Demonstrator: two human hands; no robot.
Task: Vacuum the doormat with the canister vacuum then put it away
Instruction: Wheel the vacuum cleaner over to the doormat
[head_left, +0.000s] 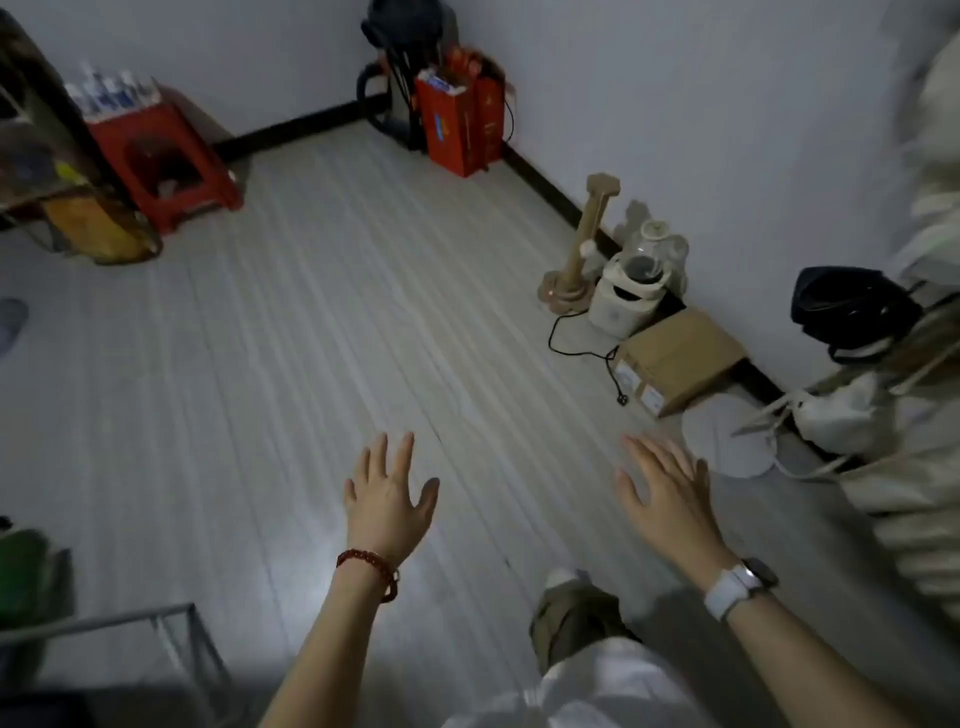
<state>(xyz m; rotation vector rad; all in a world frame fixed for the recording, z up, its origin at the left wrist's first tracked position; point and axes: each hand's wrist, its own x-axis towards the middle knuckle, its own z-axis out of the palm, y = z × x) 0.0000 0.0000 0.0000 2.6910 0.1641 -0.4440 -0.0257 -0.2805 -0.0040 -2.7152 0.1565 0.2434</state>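
Observation:
The canister vacuum stands in the far corner of the room, dark, with a black hose looping at its left side; a red box hides part of it. My left hand is held out over the grey plank floor, palm down, fingers spread, holding nothing; a red bead bracelet is on its wrist. My right hand is out beside it, also spread and empty, with a white-strapped watch on the wrist. Both hands are far from the vacuum. I see no doormat in this view.
A red box stands right of the vacuum. A red stool sits at the far left. Along the right wall are a scratching post, a white appliance with a trailing cord, a cardboard box, bags. A metal frame is near left.

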